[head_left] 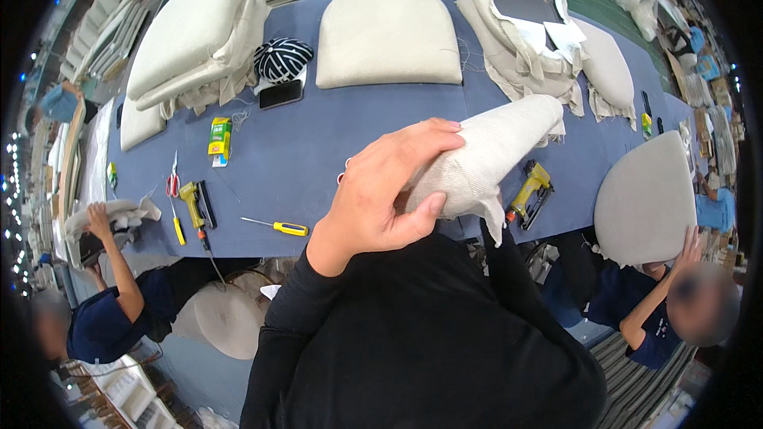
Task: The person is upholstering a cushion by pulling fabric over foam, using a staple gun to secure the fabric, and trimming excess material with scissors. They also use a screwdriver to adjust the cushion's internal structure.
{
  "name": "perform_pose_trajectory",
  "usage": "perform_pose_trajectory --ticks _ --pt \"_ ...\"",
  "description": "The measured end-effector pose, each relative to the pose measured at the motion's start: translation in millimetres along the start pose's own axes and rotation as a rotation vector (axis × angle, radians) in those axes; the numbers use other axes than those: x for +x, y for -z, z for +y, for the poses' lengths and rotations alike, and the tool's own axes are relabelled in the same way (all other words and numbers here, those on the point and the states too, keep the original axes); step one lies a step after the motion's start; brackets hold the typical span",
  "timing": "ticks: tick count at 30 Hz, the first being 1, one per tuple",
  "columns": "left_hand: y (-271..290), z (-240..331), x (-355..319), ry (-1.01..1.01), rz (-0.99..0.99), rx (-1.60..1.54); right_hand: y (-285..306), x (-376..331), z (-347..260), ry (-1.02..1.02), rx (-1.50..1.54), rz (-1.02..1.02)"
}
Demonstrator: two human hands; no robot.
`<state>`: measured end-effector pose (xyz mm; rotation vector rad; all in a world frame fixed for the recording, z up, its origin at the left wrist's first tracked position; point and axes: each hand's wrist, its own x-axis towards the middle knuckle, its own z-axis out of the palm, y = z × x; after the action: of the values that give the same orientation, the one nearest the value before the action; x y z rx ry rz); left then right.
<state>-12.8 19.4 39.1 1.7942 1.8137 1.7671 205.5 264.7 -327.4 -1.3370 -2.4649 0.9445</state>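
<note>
A cream fabric-covered seat pad [493,155] is tilted up in front of me, seen nearly edge-on. My left hand [381,191] is closed on its near left end, with the thumb on the lower side and the fingers over the top. A loose flap of cloth hangs from the pad's lower edge. My right sleeve [509,270] reaches up behind the pad, which hides that hand. Beyond, a finished-looking cream seat pad [388,36] lies flat on the blue-grey table [294,163].
Left are a yellow staple gun [193,202], a yellow-handled screwdriver [278,226], scissors [172,183] and stacked pads [191,40]. Another staple gun [531,191] lies right. A phone [280,94] sits beside a striped round thing [284,60]. Co-workers handle pads at both sides.
</note>
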Motion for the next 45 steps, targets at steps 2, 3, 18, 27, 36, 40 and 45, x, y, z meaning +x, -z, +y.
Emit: perform_pose_trajectory --ticks 2,3,18,27,36,40,45 --pt "2 1 3 0.042 -0.008 -0.114 53 -3 -63 0.136 0.42 0.268" --pt "2 1 4 0.063 -0.012 -0.178 81 -12 -94 0.169 0.606 0.36" --pt "20 -45 38 0.04 0.019 -0.5 181 -9 -336 1.215 0.749 0.348" --pt "18 -75 47 0.024 0.083 -0.748 171 -7 -359 1.241 0.853 0.392" --pt "12 -66 48 0.197 0.192 -0.807 192 -16 -375 1.013 0.854 0.341" --pt "12 -59 47 0.247 0.231 -0.827 194 -16 -377 1.002 0.871 0.296" --pt "13 -55 39 0.187 0.224 -0.756 191 -14 -370 1.052 0.942 0.207"
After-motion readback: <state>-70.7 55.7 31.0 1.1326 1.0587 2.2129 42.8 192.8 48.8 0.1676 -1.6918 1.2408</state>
